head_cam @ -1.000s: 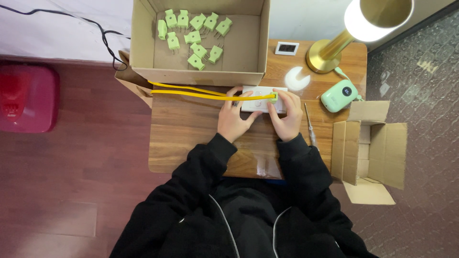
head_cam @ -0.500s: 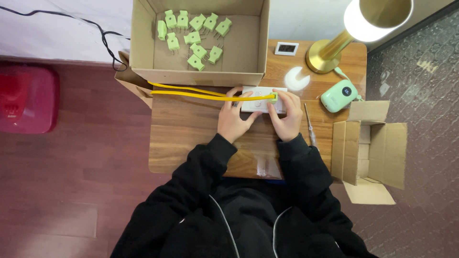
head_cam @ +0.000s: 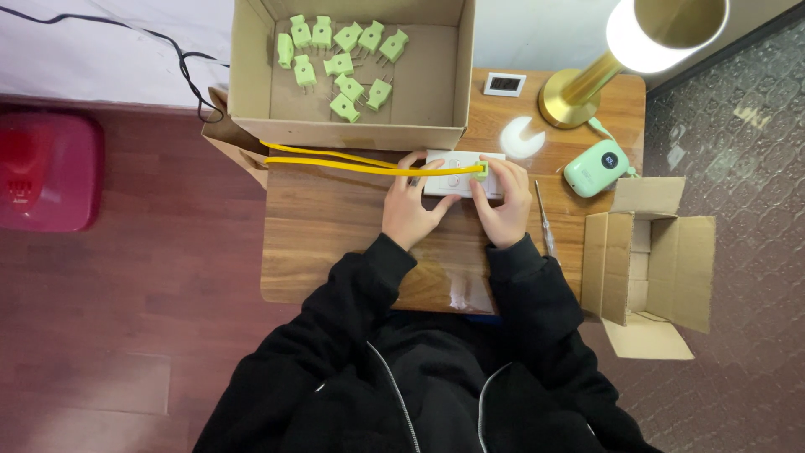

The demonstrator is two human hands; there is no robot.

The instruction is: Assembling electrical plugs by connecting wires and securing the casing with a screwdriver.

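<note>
A white power strip (head_cam: 449, 170) lies flat on the wooden table (head_cam: 335, 226). My left hand (head_cam: 412, 205) holds its left part, fingers on top. My right hand (head_cam: 503, 201) grips a small green plug (head_cam: 480, 168) pressed against the strip's right part. Two yellow cables (head_cam: 335, 161) run from that plug leftward across the table to its left edge.
An open cardboard box (head_cam: 251, 75) with several green plugs (head_cam: 340, 63) stands behind the strip. At the right are a brass lamp (head_cam: 587, 84), a small green device (head_cam: 594, 168), a screwdriver (head_cam: 543, 222), a small display (head_cam: 505, 84) and an open box (head_cam: 650, 260). A red object (head_cam: 46, 168) sits on the floor.
</note>
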